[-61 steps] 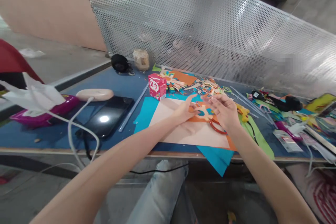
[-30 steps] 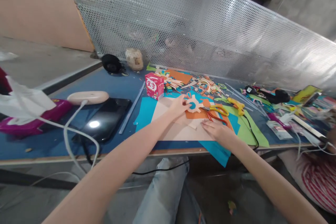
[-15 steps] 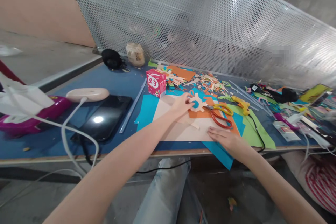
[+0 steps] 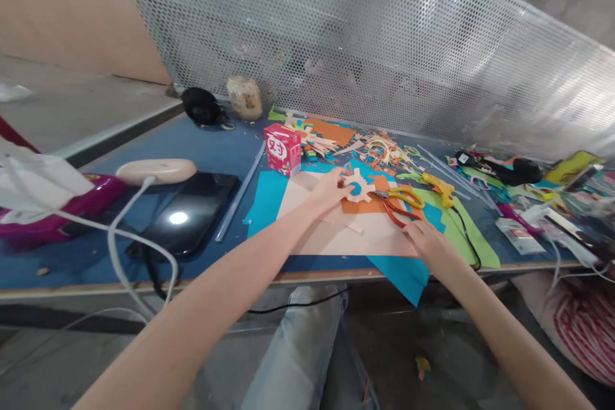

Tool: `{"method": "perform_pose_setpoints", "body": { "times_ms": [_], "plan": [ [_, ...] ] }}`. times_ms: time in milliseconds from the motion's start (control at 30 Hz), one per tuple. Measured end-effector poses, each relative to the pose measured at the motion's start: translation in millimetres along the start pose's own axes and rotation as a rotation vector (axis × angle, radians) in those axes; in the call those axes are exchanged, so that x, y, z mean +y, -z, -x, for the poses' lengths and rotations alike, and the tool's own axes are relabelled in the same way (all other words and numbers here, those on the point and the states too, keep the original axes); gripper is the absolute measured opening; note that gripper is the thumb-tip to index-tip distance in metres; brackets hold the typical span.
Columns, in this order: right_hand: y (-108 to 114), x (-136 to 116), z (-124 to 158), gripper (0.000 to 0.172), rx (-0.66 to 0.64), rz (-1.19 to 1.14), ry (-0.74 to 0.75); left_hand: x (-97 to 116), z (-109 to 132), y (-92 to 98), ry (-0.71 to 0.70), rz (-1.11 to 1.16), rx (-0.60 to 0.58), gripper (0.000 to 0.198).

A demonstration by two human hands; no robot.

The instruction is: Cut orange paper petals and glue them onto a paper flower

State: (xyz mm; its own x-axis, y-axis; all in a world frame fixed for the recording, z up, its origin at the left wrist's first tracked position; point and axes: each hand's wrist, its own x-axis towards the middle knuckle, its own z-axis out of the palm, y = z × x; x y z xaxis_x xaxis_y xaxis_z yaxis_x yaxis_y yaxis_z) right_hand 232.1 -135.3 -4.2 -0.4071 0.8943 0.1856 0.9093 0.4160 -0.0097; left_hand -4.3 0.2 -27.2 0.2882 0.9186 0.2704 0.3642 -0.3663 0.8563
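Observation:
My left hand pinches the edge of a cream paper cut-out, shaped like a spiky ring with a blue centre, and holds it just above an orange sheet. My right hand lies lower right on the pale peach sheet, with fingers reaching toward the handles of the orange and yellow scissors. Its fingers look loosely curled and hold nothing I can see.
Blue paper sticks out over the table's front edge. A pink carton, paper scraps, a yellow glue gun, a green sheet, a black tablet and a white cable lie on the blue table. A perforated metal screen stands behind.
My right hand let go of the cut-out, dropped to the peach sheet, then slid right toward the scissors. My left hand kept the cut-out over the orange sheet.

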Motion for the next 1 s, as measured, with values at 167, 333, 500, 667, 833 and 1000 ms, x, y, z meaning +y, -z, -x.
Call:
{"method": "perform_pose_setpoints", "body": {
  "times_ms": [167, 333, 500, 667, 833, 1000],
  "plan": [
    [55, 5, 25, 0.014, -0.102, -0.200, -0.029, -1, 0, -1.3, -0.017, -0.021, 0.002, 0.025],
    [109, 14, 55, 0.013, 0.534, -0.233, -0.331, -2, -1, -2.0, -0.036, -0.023, -0.013, 0.024],
    [121, 23, 73, 0.035, 0.043, -0.270, -0.328, 2, 3, 1.4, -0.042, -0.036, -0.021, 0.023],
    [112, 42, 99, 0.032, -0.452, -0.503, -0.275, 2, 3, 1.7, -0.044, -0.033, -0.029, 0.023],
    [108, 54, 101, 0.046, -0.074, -0.336, -0.379, -3, 1, -0.7, -0.048, -0.021, -0.036, 0.023],
    [96, 47, 94, 0.032, 0.011, -0.181, -0.251, -5, 0, -1.4, -0.040, -0.016, -0.033, 0.024]
  ]
}}
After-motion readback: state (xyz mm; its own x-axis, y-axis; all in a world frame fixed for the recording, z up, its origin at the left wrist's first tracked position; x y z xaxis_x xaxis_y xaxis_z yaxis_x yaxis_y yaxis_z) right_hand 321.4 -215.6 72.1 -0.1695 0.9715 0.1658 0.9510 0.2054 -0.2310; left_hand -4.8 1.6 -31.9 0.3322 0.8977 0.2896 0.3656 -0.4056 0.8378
